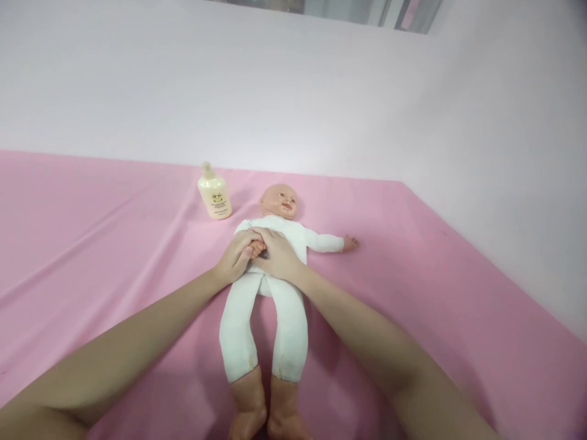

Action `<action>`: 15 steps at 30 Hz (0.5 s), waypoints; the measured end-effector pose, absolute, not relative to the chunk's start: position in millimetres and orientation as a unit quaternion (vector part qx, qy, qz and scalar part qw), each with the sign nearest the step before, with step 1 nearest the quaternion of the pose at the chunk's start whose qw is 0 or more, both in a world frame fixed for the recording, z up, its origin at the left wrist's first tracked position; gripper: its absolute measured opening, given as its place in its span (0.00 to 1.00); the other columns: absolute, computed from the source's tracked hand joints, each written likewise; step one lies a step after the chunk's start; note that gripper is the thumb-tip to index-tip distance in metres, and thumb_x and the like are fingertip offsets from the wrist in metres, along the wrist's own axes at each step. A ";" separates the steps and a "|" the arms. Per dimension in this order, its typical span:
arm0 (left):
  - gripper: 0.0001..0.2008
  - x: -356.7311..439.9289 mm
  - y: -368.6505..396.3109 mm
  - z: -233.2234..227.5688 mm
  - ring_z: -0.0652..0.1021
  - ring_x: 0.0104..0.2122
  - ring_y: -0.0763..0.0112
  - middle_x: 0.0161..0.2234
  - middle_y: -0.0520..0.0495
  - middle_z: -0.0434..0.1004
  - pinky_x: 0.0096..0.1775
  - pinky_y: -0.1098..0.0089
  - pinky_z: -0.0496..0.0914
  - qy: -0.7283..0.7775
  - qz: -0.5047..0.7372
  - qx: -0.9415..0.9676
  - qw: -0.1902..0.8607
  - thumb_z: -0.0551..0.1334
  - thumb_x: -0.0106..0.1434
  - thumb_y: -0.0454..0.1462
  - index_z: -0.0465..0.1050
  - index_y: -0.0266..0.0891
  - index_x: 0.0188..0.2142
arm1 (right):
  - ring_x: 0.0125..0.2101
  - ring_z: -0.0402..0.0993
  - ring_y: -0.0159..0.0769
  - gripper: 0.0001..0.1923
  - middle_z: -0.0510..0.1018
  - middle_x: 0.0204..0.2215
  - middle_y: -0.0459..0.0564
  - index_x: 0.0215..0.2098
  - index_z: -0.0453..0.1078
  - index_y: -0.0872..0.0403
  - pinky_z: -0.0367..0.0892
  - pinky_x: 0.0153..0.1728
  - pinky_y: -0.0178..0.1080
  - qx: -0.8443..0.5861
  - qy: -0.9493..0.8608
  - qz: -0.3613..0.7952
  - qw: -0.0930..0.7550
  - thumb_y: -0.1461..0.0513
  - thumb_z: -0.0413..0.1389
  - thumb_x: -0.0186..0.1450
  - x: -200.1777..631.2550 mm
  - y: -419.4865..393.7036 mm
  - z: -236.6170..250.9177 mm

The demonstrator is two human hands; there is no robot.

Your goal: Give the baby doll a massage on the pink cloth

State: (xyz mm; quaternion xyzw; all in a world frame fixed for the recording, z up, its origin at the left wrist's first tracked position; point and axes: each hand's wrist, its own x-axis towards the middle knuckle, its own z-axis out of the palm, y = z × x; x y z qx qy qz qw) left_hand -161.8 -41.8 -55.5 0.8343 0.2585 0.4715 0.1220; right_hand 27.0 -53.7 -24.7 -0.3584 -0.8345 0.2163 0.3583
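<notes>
A baby doll with a white cloth body lies on its back, its bare feet toward me and its head turned to the right. My left hand is closed around the doll's bent arm, with the thumb beside the doll's small hand. From the other side my right hand curls over the same little hand, its fingertips meeting my left fingers above the doll's belly. Much of the held arm is hidden under my fingers. The doll's other arm stretches out to the right, untouched.
A pump bottle of pale yellow liquid stands left of the doll's head. Beneath everything lies a pink cloth with creases on the left. Behind its far edge rises a white wall, with a window at the top.
</notes>
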 end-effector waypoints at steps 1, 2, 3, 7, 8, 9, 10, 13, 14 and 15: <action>0.25 -162.1 -41.6 -55.8 0.77 0.43 0.58 0.42 0.40 0.79 0.49 0.55 0.71 0.259 0.471 0.834 0.122 0.44 0.81 0.52 0.73 0.40 0.49 | 0.57 0.76 0.49 0.31 0.80 0.57 0.54 0.65 0.65 0.51 0.67 0.62 0.53 -0.358 -0.834 0.217 0.359 0.60 0.64 0.66 27.0 -53.9 -24.5; 0.25 -162.3 -41.5 -56.0 0.77 0.43 0.58 0.42 0.40 0.79 0.49 0.55 0.71 0.258 0.470 0.835 0.123 0.44 0.81 0.52 0.73 0.40 0.49 | 0.57 0.76 0.49 0.31 0.80 0.57 0.55 0.65 0.65 0.51 0.67 0.62 0.53 -0.359 -0.834 0.218 0.359 0.60 0.64 0.66 26.9 -54.2 -24.3; 0.25 -162.5 -41.4 -56.1 0.77 0.43 0.58 0.42 0.40 0.79 0.49 0.55 0.71 0.256 0.470 0.835 0.124 0.44 0.81 0.51 0.73 0.40 0.49 | 0.57 0.76 0.49 0.30 0.80 0.57 0.55 0.65 0.65 0.50 0.67 0.62 0.53 -0.359 -0.834 0.218 0.359 0.60 0.64 0.66 26.9 -54.4 -24.1; 0.25 -162.0 -41.3 -55.0 0.77 0.42 0.57 0.42 0.40 0.79 0.49 0.55 0.71 0.252 0.473 0.834 0.128 0.44 0.81 0.51 0.73 0.40 0.49 | 0.57 0.77 0.49 0.30 0.80 0.56 0.53 0.65 0.66 0.49 0.67 0.63 0.52 -0.362 -0.833 0.217 0.358 0.60 0.64 0.66 26.7 -54.6 -23.8; 0.25 -161.7 -41.3 -54.7 0.77 0.42 0.57 0.42 0.40 0.80 0.49 0.55 0.71 0.254 0.474 0.834 0.128 0.44 0.81 0.52 0.74 0.40 0.49 | 0.57 0.77 0.48 0.30 0.80 0.55 0.53 0.65 0.66 0.49 0.67 0.63 0.51 -0.363 -0.833 0.217 0.357 0.60 0.64 0.66 26.8 -54.5 -23.9; 0.25 -161.5 -41.4 -54.4 0.77 0.42 0.57 0.42 0.40 0.80 0.49 0.54 0.71 0.255 0.473 0.833 0.127 0.44 0.81 0.52 0.74 0.39 0.49 | 0.57 0.77 0.48 0.30 0.80 0.55 0.52 0.65 0.65 0.48 0.67 0.63 0.51 -0.363 -0.833 0.216 0.357 0.60 0.64 0.66 26.9 -54.4 -24.0; 0.26 -161.3 -41.4 -54.1 0.77 0.42 0.57 0.42 0.40 0.80 0.49 0.55 0.71 0.257 0.473 0.833 0.126 0.44 0.81 0.52 0.74 0.39 0.48 | 0.57 0.77 0.48 0.30 0.80 0.56 0.52 0.65 0.65 0.47 0.67 0.63 0.51 -0.364 -0.833 0.216 0.356 0.60 0.64 0.66 27.0 -54.3 -24.2; 0.26 -161.2 -41.6 -54.0 0.78 0.42 0.58 0.41 0.41 0.80 0.49 0.56 0.71 0.258 0.472 0.834 0.122 0.44 0.81 0.52 0.74 0.39 0.48 | 0.57 0.77 0.48 0.31 0.80 0.56 0.51 0.65 0.65 0.46 0.67 0.63 0.50 -0.366 -0.833 0.216 0.353 0.60 0.65 0.66 27.2 -54.2 -24.3; 0.26 -161.3 -41.7 -54.0 0.78 0.42 0.58 0.41 0.41 0.79 0.49 0.56 0.71 0.259 0.472 0.834 0.122 0.44 0.81 0.52 0.74 0.39 0.48 | 0.57 0.77 0.48 0.31 0.80 0.56 0.51 0.65 0.65 0.47 0.67 0.62 0.50 -0.367 -0.833 0.218 0.353 0.61 0.65 0.66 27.2 -54.3 -24.2; 0.26 -161.5 -41.9 -54.2 0.78 0.42 0.58 0.41 0.41 0.79 0.49 0.56 0.71 0.259 0.472 0.834 0.123 0.44 0.81 0.52 0.74 0.39 0.48 | 0.57 0.77 0.48 0.31 0.80 0.56 0.52 0.65 0.65 0.48 0.67 0.62 0.50 -0.367 -0.832 0.218 0.353 0.61 0.65 0.66 27.2 -54.4 -24.1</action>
